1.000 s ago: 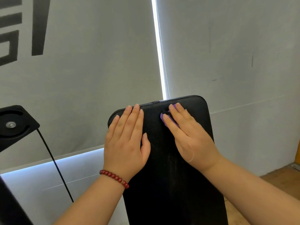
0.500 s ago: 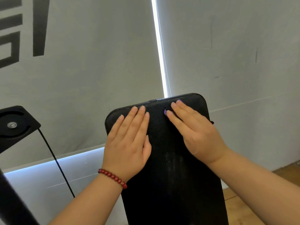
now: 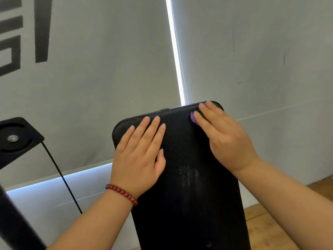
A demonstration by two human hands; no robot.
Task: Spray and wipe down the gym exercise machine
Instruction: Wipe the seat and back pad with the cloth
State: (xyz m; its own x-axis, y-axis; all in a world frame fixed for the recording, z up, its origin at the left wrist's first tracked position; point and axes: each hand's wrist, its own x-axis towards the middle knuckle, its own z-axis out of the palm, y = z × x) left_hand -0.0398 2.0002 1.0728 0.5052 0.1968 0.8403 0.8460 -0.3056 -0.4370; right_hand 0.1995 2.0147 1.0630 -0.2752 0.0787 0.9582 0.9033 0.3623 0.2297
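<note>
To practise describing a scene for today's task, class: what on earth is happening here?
A person is cleaning the black padded backrest of a gym machine. The left hand, with a red bead bracelet at the wrist, rests flat on the backrest's upper left. The right hand presses a small purple cloth under straight fingers at the top right corner. Pale, damp-looking streaks show lower down the middle, so the wiping seems unfinished.
</note>
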